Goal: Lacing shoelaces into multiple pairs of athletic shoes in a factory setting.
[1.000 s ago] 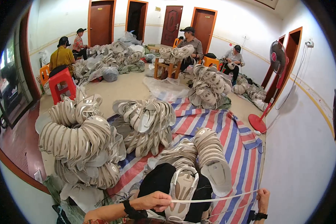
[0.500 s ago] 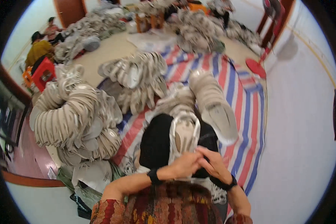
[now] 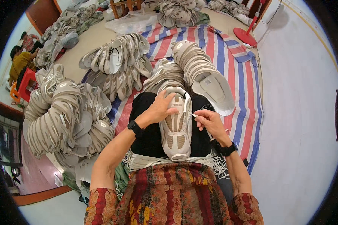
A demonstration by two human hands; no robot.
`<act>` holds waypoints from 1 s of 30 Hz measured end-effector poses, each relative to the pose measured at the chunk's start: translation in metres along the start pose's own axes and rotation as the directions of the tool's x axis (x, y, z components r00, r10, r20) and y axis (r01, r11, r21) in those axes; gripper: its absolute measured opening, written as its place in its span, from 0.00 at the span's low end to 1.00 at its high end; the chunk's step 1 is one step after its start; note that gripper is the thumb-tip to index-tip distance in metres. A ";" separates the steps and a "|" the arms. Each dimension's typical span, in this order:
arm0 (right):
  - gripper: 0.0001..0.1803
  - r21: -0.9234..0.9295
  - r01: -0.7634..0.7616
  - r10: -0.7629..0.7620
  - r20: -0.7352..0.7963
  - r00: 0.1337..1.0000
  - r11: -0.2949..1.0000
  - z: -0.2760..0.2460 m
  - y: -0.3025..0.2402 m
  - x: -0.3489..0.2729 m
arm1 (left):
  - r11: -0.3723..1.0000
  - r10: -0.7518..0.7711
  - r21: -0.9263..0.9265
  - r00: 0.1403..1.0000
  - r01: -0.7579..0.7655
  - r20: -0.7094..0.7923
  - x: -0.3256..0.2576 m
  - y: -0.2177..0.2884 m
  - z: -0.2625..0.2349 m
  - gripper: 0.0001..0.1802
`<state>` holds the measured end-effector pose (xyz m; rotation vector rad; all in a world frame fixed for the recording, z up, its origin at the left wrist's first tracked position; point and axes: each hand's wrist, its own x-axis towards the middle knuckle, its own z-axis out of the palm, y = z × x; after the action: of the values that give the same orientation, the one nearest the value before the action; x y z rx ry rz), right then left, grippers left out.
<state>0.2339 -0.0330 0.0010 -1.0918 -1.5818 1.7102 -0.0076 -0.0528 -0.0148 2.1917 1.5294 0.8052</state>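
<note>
Hands moved apart, L hand (image 3: 158, 110) on shoe upper (image 3: 175, 125), R hand (image 3: 207, 120) pinching lace (piles left)

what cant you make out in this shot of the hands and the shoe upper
- Head view: what the right hand pinches at the shoe upper, lace or thread, is too thin to tell.
- The upper's left edge is hidden under the left hand.
- What the upper rests on: only a black surface shows.
- The bundle of white laces is partly covered by the patterned clothing.
</note>
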 end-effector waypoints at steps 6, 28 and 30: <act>0.06 -0.179 -0.033 0.040 0.035 0.999 0.983 0.001 0.006 -0.012 | 0.989 -0.127 0.069 0.989 0.132 -0.077 -0.001 0.018 0.009 0.35; 0.06 -0.466 0.041 -0.085 -0.073 0.994 0.884 0.032 -0.008 -0.035 | 0.343 -0.234 -0.859 0.921 0.379 0.312 -0.088 0.076 -0.021 0.09; 0.06 -0.379 0.031 -0.068 -0.085 0.994 0.925 0.042 0.001 -0.033 | 0.381 -0.458 -0.841 0.868 0.384 0.189 -0.080 0.056 -0.013 0.07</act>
<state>0.2154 -0.0829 0.0048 -1.2826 -1.9073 1.3262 0.0050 -0.1475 0.0073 0.9543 1.1926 1.1400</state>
